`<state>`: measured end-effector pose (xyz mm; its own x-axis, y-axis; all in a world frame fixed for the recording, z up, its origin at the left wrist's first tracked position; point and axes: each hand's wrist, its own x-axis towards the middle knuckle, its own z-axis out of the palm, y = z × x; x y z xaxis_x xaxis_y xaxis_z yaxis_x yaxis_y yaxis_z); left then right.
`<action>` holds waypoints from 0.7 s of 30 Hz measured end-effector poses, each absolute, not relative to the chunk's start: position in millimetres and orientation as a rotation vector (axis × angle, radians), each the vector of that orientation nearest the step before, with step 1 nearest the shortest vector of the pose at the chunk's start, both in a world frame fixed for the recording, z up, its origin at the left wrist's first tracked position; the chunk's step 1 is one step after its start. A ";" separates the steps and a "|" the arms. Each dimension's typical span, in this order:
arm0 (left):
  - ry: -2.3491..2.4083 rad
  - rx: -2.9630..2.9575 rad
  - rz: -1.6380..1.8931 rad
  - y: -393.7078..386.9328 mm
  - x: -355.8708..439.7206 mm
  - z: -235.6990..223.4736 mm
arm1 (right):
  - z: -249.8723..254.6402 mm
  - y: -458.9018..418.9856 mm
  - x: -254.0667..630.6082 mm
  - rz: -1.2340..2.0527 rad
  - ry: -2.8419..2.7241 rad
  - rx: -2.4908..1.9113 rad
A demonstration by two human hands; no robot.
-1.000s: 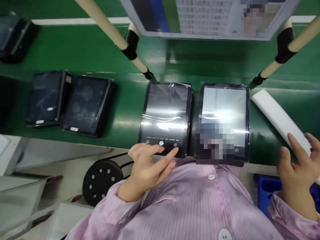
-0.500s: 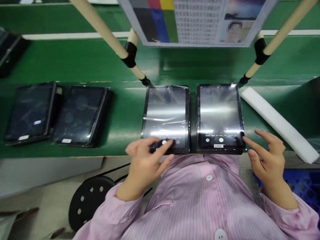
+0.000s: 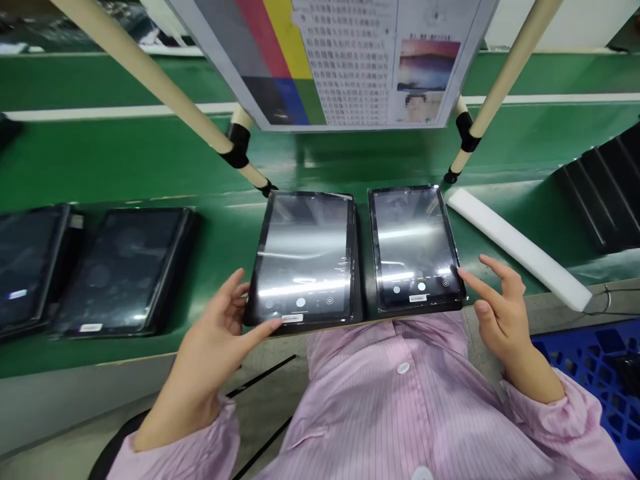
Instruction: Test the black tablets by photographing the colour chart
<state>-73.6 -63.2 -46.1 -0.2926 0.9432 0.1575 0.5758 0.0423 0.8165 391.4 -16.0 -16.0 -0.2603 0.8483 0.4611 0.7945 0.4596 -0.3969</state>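
Note:
A tablet (image 3: 305,257) with a lit camera screen lies on the green bench in front of me, on top of another dark slab. My left hand (image 3: 215,330) is at its lower left corner, thumb on the bottom bezel near a white label and fingers curled against the left side. To the right lies a second tablet (image 3: 415,240), also showing camera buttons, with clear film over it. My right hand (image 3: 503,307) is beside its lower right edge, fingers apart, the index fingertip at the rim. Nothing is held in that hand.
Two dark-screened tablets, one nearer (image 3: 120,267) and one farther left (image 3: 25,267), lie on the bench. A printed chart (image 3: 345,67) hangs on a pole frame (image 3: 165,87). At right are a white bar (image 3: 520,247), black stacked items (image 3: 605,193) and a blue crate (image 3: 575,353).
My left hand has moved from over the left tablet's on-screen buttons to its lower left corner. The right hand stays by the right tablet's edge. The camera view has shifted.

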 end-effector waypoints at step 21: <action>1.186 0.607 1.579 -43.8 -11.6 45.2 | 34.1 44.0 266.0 0.640 -2.140 -0.918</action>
<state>-11.6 -43.8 45.2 -0.3480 0.9213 -0.1736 -0.4238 0.0106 0.9057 266.0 44.0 34.1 -0.4952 0.7646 0.4126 0.4124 0.6249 -0.6629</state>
